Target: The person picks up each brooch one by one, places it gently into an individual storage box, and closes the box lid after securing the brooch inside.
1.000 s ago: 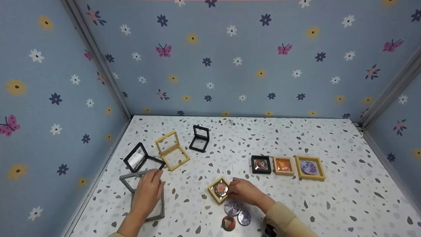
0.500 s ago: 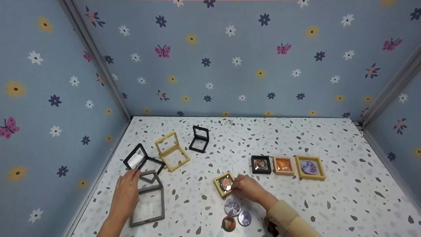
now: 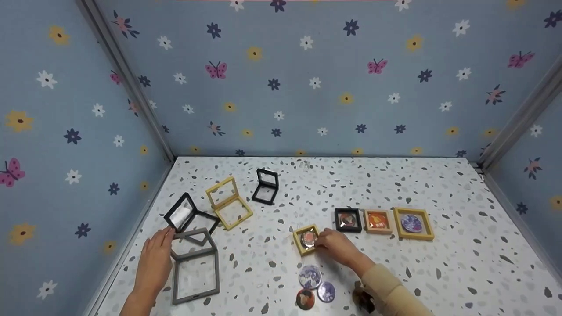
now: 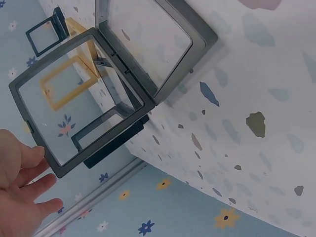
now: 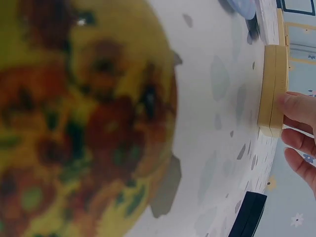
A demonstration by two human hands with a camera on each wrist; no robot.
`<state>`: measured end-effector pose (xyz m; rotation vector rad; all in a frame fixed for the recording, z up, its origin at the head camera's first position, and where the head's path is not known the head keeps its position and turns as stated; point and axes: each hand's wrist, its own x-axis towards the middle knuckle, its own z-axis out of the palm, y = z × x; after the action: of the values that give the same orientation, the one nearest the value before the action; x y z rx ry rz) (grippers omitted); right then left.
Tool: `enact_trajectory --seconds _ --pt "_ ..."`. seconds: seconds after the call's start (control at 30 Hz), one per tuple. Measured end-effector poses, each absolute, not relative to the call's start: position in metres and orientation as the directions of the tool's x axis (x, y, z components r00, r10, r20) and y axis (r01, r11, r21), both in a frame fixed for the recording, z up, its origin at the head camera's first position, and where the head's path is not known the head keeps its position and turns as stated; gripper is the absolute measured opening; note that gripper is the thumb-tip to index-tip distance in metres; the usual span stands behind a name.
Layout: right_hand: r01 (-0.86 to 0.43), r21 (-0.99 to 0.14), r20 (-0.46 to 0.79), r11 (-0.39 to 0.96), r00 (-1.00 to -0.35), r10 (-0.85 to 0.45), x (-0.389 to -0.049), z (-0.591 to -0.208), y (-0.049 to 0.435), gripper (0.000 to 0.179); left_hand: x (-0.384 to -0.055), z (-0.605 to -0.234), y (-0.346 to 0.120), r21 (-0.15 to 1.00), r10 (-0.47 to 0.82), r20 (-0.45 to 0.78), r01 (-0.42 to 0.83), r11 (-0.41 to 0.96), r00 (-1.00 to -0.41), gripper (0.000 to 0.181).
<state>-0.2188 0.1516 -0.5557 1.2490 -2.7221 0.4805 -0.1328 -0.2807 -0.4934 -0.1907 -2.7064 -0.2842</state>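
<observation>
In the head view, my left hand [image 3: 153, 259] is at the left corner of the raised lid of a hinged grey display frame [image 3: 196, 296]. Its thumb and a finger pinch the edge of the grey lid [image 4: 22, 111]. My right hand [image 3: 338, 248] grips the right side of a small yellow display frame [image 3: 302, 246], closed around a round red-centred badge [image 3: 308, 239]. The yellow frame [image 5: 272, 89] shows edge-on in the right wrist view, the thumb on its side. Below it lie a large purple-white badge [image 3: 310, 277], a smaller purple badge [image 3: 326, 292] and a red-black badge [image 3: 305, 299].
Hinged frames stand open at the left: black [image 3: 180, 213], yellow [image 3: 228, 204] and small black [image 3: 265, 186]. At right, a black frame [image 3: 348, 229], a peach frame [image 3: 378, 230] and a yellow frame [image 3: 415, 235] hold badges. A sunflower-patterned disc [image 5: 89, 123] looms close in the right wrist view.
My left hand has moved left from over the grey frame to its lid's corner, and the frame has turned slightly. My right hand has slid the small yellow frame right and away, turning it.
</observation>
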Motion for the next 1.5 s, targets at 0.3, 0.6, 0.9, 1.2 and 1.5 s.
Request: enact_trajectory --seconds 0.3,0.6,0.9,1.2,1.5 --pt "-0.721 -0.235 0.221 0.652 -0.693 -0.687 -0.223 -0.555 0.154 0.009 -0.135 -0.496 -0.286 0.192 0.088 0.394 0.176 0.966 -0.915 0.036" --pt "-0.696 -0.240 0.278 0.677 -0.717 -0.639 -0.226 -0.559 0.155 0.009 -0.138 -0.495 -0.289 0.286 0.034 0.367 0.148 0.947 -0.930 0.032" --pt "-0.689 -0.228 0.285 0.688 -0.723 -0.629 -0.229 -0.562 0.156 0.008 -0.136 -0.496 -0.291 0.271 0.078 0.453 0.220 0.937 -0.888 0.037" --pt "-0.674 -0.230 0.286 0.702 -0.736 -0.613 -0.232 -0.560 0.156 0.008 -0.133 -0.492 -0.285 0.298 0.064 0.422 0.205 0.932 -0.904 0.033" --pt "-0.632 -0.262 0.249 0.729 -0.775 -0.581 -0.232 -0.559 0.155 0.008 -0.130 -0.492 -0.272 0.320 0.046 0.421 0.196 0.927 -0.906 0.026"
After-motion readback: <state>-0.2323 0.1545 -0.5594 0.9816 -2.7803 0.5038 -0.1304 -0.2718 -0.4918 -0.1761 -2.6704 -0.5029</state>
